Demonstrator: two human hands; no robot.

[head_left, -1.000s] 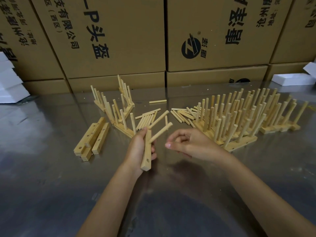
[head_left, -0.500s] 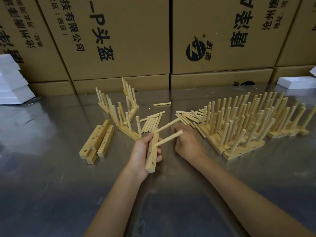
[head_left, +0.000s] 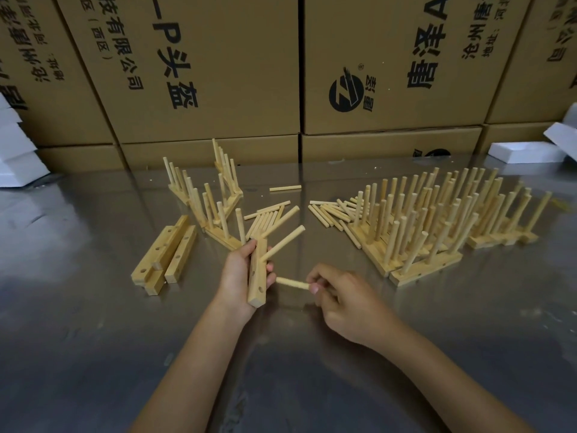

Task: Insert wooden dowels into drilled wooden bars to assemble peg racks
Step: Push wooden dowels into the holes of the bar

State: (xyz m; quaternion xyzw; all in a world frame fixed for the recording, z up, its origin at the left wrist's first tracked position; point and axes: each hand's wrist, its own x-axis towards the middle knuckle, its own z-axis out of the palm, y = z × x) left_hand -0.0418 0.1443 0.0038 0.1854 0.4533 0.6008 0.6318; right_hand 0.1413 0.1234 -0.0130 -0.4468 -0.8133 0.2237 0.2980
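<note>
The left hand (head_left: pixel 239 276) gripped a drilled wooden bar (head_left: pixel 257 276) nearly upright above the worktop (head_left: pixel 93 339), fingers curled round it. 2 dowels (head_left: pixel 285 242) already stood out of its upper holes, slanting up to the right. The right hand (head_left: pixel 340 295) pinched a loose dowel (head_left: pixel 292 283) between thumb and fingertips, its free end aimed at the bar and just beside it (whether it had reached a hole could not be told). This looked like the third insertion on this bar. The next move called for lining the tip up with an open lower hole (head_left: pixel 260 289) and pushing straight in while the left hand braced. Finished peg racks (head_left: pixel 437 232) stood to the right, spare bars (head_left: pixel 165 254) to the left.
</note>
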